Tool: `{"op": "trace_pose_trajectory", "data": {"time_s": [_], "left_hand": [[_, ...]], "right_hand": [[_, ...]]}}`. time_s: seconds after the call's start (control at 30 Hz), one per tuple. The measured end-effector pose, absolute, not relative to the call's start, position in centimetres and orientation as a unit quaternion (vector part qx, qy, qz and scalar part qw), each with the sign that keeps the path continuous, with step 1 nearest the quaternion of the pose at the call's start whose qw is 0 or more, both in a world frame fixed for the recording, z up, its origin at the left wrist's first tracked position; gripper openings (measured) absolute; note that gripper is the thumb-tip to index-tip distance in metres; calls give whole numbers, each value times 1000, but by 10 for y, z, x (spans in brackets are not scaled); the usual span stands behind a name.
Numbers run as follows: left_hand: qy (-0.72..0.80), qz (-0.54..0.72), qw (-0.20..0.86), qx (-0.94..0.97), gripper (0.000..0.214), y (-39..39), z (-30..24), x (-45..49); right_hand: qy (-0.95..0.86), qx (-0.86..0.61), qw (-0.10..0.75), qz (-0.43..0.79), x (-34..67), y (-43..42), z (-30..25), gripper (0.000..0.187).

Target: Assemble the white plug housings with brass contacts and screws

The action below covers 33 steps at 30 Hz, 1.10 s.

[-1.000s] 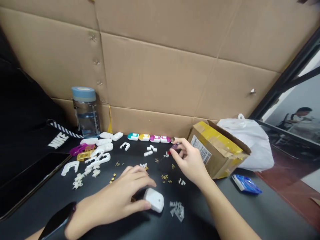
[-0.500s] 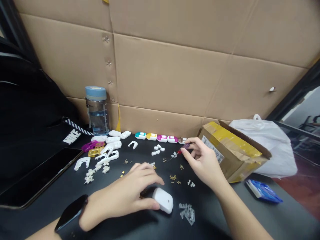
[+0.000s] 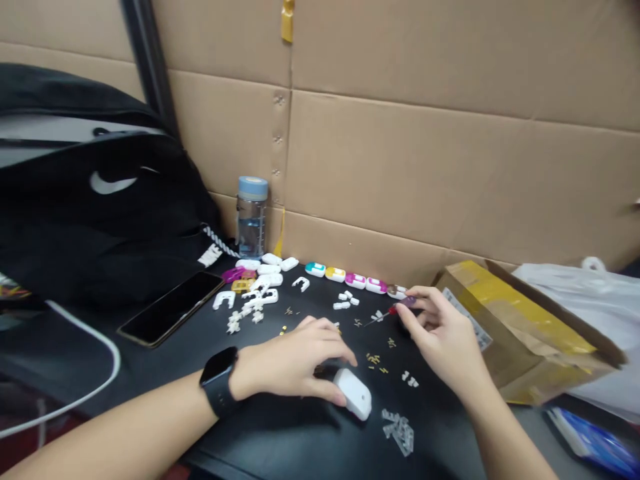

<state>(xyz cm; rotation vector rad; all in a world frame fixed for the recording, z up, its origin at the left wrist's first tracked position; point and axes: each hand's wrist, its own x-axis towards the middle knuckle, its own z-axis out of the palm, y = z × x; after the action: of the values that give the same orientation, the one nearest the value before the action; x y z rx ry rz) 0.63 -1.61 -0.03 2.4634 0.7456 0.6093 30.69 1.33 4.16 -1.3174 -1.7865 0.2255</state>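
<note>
My left hand (image 3: 293,360), with a black watch on the wrist, lies over the black table, fingers curled and touching a white rounded plastic casing (image 3: 353,393). My right hand (image 3: 443,333) pinches a small screwdriver (image 3: 390,312) with a purple-and-red handle, its thin tip pointing left just above the table. Small brass parts (image 3: 375,362) and white plastic bits (image 3: 409,379) lie scattered between the hands. A row of assembled units (image 3: 345,276) with teal, yellow and magenta inserts stands along the cardboard wall.
Loose white casings (image 3: 250,300) and clear clips (image 3: 399,428) lie about. A phone (image 3: 170,308), black bag (image 3: 100,213) and water bottle (image 3: 251,217) sit at left. An open cardboard box (image 3: 520,327), white plastic bag (image 3: 590,300) and blue packet (image 3: 595,440) sit at right.
The camera has swung to the left, bringing the black bag and phone further into view. Both hands hold about the same places on the table, the right still pinching the screwdriver.
</note>
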Motion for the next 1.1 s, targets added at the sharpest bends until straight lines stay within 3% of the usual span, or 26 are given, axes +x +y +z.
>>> {"op": "trace_pose_trajectory", "data": {"time_s": [0.83, 1.1], "left_hand": [[294, 154, 222, 917, 50, -19, 8, 3], [278, 146, 228, 921, 36, -18, 9, 3]], "right_hand": [[-707, -517, 474, 92, 303, 11, 51, 23], [-722, -513, 452, 101, 298, 10, 52, 19]]}}
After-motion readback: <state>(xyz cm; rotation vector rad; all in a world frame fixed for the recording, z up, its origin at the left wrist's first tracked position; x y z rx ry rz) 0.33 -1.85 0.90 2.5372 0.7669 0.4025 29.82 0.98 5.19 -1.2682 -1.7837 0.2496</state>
